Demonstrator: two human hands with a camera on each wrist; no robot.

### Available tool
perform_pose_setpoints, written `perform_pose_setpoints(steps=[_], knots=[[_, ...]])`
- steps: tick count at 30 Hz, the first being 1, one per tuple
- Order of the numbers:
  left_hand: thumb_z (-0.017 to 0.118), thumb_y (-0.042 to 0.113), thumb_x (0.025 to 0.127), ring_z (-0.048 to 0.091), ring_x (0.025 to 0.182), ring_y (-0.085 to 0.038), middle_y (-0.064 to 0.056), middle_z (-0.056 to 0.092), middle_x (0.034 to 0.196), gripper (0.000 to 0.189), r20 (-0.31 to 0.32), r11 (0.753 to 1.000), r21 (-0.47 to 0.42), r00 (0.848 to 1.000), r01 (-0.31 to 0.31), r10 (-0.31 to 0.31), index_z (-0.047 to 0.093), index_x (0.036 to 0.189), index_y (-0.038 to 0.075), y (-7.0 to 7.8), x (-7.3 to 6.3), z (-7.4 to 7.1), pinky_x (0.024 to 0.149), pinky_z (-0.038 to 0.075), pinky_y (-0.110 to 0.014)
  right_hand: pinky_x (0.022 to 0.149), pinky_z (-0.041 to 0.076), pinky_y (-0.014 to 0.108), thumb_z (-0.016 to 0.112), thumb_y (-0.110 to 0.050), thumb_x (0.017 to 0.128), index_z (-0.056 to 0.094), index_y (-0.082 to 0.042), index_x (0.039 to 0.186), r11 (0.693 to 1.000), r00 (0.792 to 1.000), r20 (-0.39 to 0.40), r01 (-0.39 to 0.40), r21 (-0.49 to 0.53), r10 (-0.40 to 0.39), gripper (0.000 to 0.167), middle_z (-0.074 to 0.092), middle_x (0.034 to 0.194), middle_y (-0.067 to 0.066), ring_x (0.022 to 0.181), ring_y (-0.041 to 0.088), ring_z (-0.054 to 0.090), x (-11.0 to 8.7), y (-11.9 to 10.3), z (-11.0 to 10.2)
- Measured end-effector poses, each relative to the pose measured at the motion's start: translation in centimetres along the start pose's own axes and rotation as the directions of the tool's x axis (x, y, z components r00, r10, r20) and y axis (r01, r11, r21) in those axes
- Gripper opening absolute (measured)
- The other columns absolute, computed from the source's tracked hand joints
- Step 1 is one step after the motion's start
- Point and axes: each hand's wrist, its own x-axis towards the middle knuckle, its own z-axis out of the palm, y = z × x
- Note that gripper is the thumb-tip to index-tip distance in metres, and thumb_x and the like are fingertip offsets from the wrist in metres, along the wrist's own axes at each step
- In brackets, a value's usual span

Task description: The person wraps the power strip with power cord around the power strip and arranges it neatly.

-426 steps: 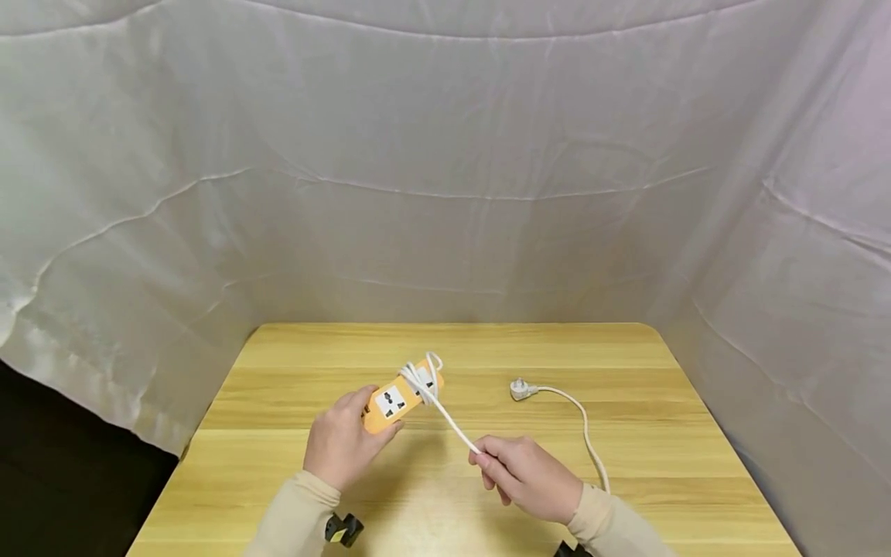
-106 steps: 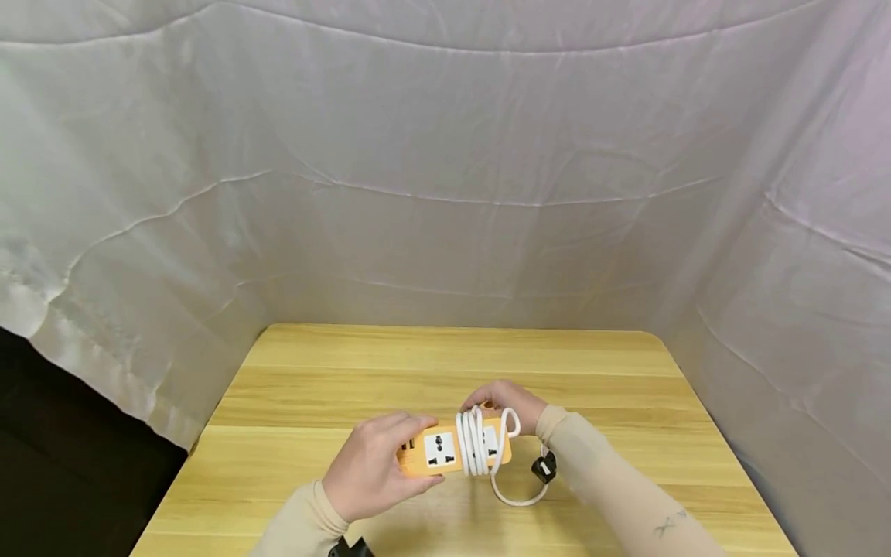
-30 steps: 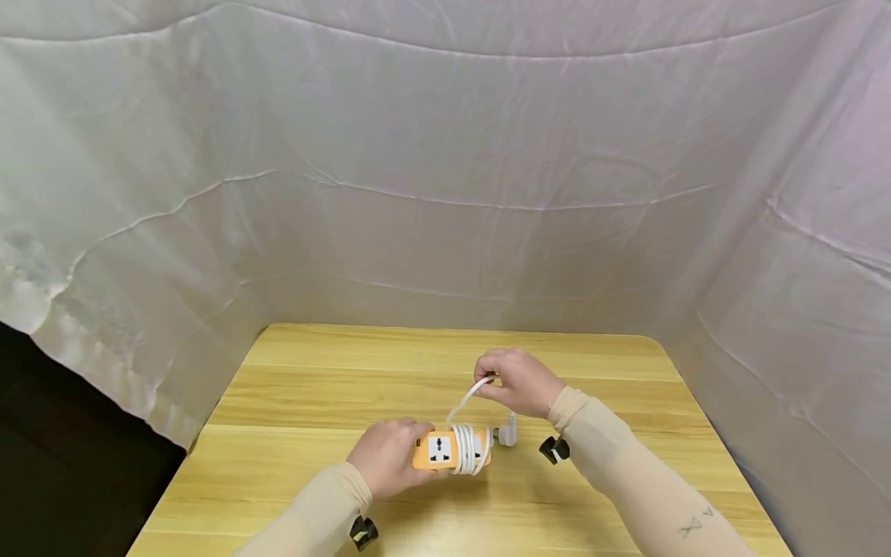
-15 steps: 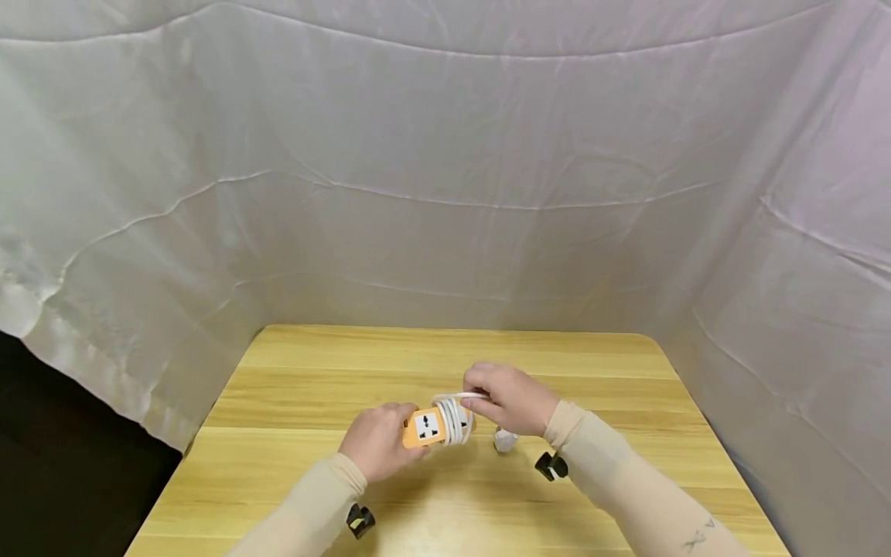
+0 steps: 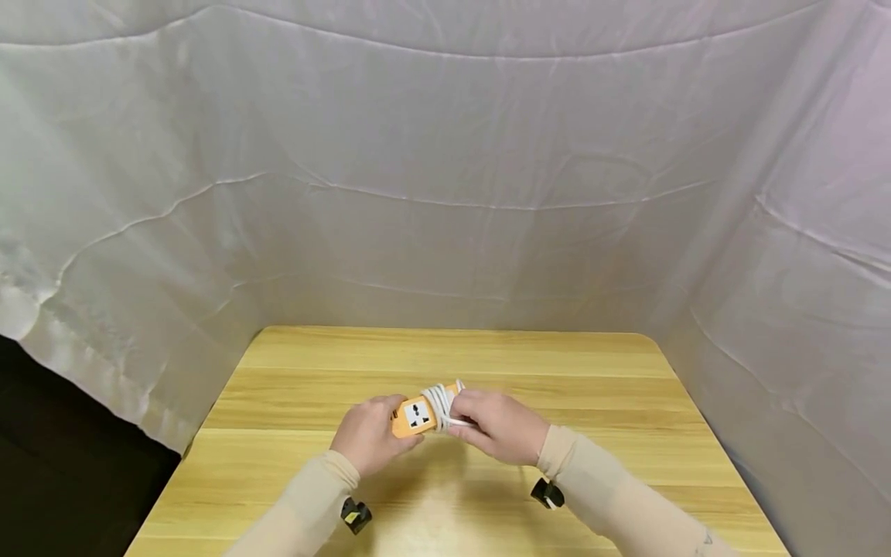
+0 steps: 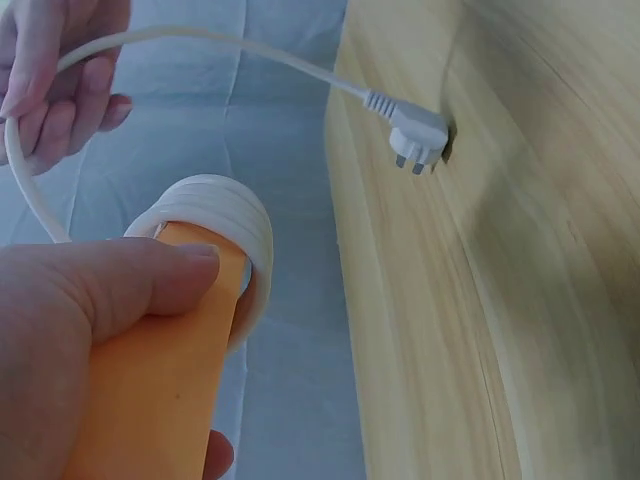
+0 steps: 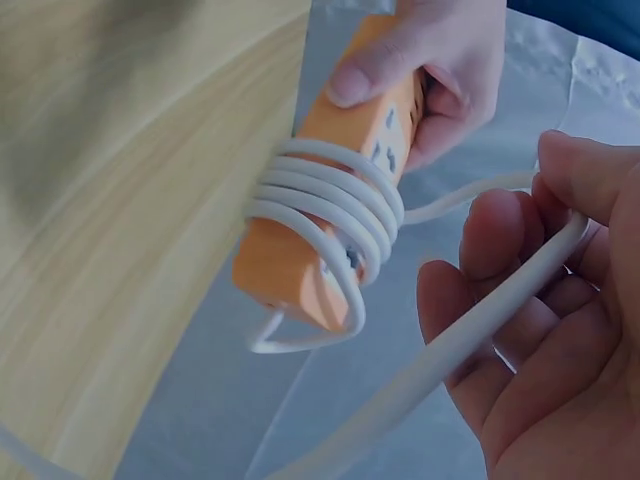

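Note:
An orange power strip (image 5: pixel 418 416) is held up over the table, tilted with its right end higher in the head view. My left hand (image 5: pixel 369 435) grips its near end, thumb along one face and fingers on the other side. Several turns of white cord (image 7: pixel 345 190) wrap the far half of the strip. My right hand (image 5: pixel 504 427) pinches the cord between thumb and fingers, beside the coils. From there the free length runs to a white plug (image 6: pixel 418 133), which is at the table surface; in the head view the right hand hides it.
The wooden table (image 5: pixel 313 363) spreads around both hands, with grey cloth (image 5: pixel 445 247) hanging behind and at the sides. Black wrist devices (image 5: pixel 356 514) sit under both sleeves. A dark gap (image 5: pixel 69 449) lies beyond the table's left side.
Since 14.2 s ago, more turns of cord have gone round the strip and the free length is shorter. In the last second the right hand carried the cord from behind the strip toward its front.

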Motion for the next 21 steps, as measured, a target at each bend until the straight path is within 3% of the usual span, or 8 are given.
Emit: perform_pose_setpoints(steps=[9, 15, 21], knots=[[0.084, 0.044, 0.068, 0.048, 0.062, -0.004, 0.004, 0.067, 0.087, 0.056, -0.018, 0.999, -0.03, 0.999, 0.042, -0.043, 0.067, 0.108, 0.01, -0.1, -0.1, -0.4, 0.054, 0.039, -0.021, 0.056, 0.035, 0.015, 0.043, -0.033, 0.103, 0.051, -0.02, 0.087, 1.0, 1.0, 0.005, 0.01, 0.024, -0.01, 0.022, 0.042, 0.075, -0.013, 0.064, 0.0, 0.039, -0.9, -0.5, 1.2], [0.085, 0.042, 0.068, 0.047, 0.061, -0.003, 0.006, 0.067, 0.086, 0.054, -0.06, 0.997, -0.065, 0.998, 0.029, -0.033, 0.068, 0.109, 0.011, 0.0, 0.0, -0.6, 0.052, 0.038, -0.021, 0.055, 0.033, 0.014, 0.043, -0.03, 0.103, 0.048, -0.021, 0.084, 0.997, 1.0, -0.001, -0.004, 0.076, 0.004, 0.022, 0.038, 0.072, -0.014, 0.062, -0.002, 0.036, -1.8, -0.7, 2.3], [0.086, 0.041, 0.068, 0.049, 0.061, -0.003, 0.003, 0.069, 0.089, 0.057, -0.103, 0.995, -0.096, 0.994, 0.014, -0.024, 0.067, 0.112, 0.01, 0.1, -0.1, -0.8, 0.051, 0.039, -0.019, 0.053, 0.037, 0.012, 0.04, -0.029, 0.104, 0.048, -0.02, 0.083, 0.981, 0.996, 0.076, -0.064, 0.181, 0.051, 0.025, 0.045, 0.069, -0.015, 0.059, -0.006, 0.042, -2.6, -1.0, 2.9]])
